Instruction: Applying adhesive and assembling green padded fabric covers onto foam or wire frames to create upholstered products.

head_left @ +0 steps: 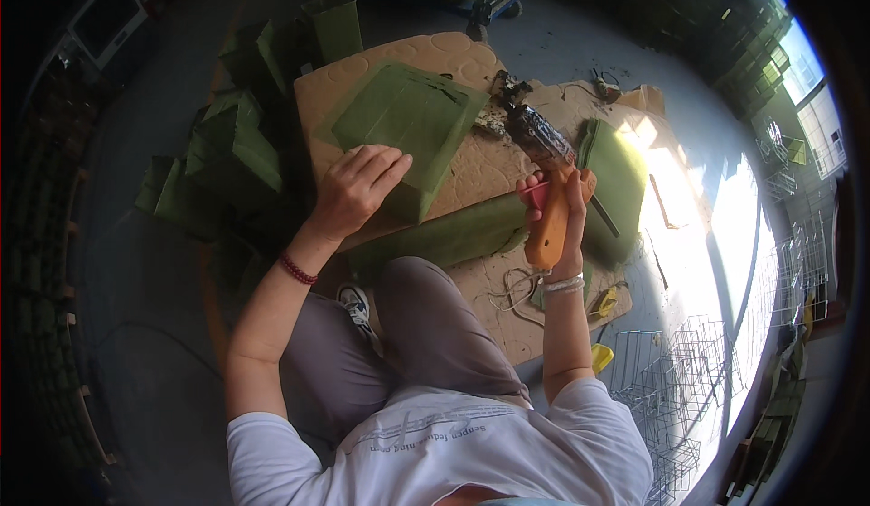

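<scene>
My right hand [569, 202] is wrapped round a brush [547, 234] with an orange handle that has a hole at its end. The brush's metal head is caked with shiny black stuff and points away from me. A pinkish-red piece [538, 195] shows between the fingers of the same hand. My left hand [358, 189] is closed, fingertips together, over the near left part of a flat green mesh bag [399, 112]. What those fingertips pinch, if anything, is hidden. The bag lies on a tan cardboard sheet [317, 85] and has dark marks along its far edge.
Black-smeared clumps [494, 116] lie beside the brush head. A folded green stack [612, 202] is to the right; a green roll [444, 234] lies nearer my knees. Green folded pieces [231, 144] are piled at left. Wire frames [689, 361] and a yellow object [601, 357] are at lower right.
</scene>
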A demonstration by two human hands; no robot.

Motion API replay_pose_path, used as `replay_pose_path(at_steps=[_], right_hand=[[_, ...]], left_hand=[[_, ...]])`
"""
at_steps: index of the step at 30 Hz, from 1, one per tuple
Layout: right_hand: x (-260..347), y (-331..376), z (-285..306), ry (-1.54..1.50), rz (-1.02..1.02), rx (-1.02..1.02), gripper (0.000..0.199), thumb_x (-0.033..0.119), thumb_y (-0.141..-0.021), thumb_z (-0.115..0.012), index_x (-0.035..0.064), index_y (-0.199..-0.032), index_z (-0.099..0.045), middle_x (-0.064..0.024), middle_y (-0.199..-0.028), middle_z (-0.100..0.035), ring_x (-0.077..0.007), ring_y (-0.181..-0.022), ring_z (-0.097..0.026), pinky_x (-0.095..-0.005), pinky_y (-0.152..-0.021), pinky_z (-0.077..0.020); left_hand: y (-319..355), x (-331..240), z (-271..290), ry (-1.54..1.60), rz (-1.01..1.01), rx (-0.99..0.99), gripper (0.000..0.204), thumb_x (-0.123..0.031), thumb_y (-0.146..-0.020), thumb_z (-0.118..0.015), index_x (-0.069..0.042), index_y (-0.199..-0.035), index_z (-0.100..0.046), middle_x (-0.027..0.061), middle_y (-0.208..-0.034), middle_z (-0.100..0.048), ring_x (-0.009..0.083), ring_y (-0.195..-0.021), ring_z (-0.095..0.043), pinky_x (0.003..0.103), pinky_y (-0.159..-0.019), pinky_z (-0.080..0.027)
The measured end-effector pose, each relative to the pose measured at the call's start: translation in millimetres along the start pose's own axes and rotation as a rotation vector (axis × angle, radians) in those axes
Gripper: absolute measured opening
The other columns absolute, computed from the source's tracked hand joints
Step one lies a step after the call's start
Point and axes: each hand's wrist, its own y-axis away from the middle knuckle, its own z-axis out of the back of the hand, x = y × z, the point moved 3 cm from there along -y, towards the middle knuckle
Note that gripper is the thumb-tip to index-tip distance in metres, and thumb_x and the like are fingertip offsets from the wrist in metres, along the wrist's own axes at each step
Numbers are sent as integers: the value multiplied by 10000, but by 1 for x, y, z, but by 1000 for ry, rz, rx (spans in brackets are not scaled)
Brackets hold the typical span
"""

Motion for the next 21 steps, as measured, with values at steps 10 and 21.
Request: replay_pose_path(at_steps=[10,21], right_hand=[[-10,-27,-26,-300,-331,-9,753,581,-880,-518,-144,-1078,-484,-183,-1011,-542,-264,-944,-590,-290,-608,-591],[-6,8,-9,-423,-178,-128,563,461,-892,-584,-29,-1157,-499,-71,-874,-528,-149,-745,-555,-267,-650,-552]], left_hand=[[8,-2,-3,19,-66,-7,324,-75,-722,-595,-36,-1041,-640,69,-1018,-584,223,-950,-580,337,-809,-519],[5,-7,-2,105,29,-62,332,4,-690,-624,-33,-1018,-659,71,-997,-611,236,-917,-602,345,-760,-531]])
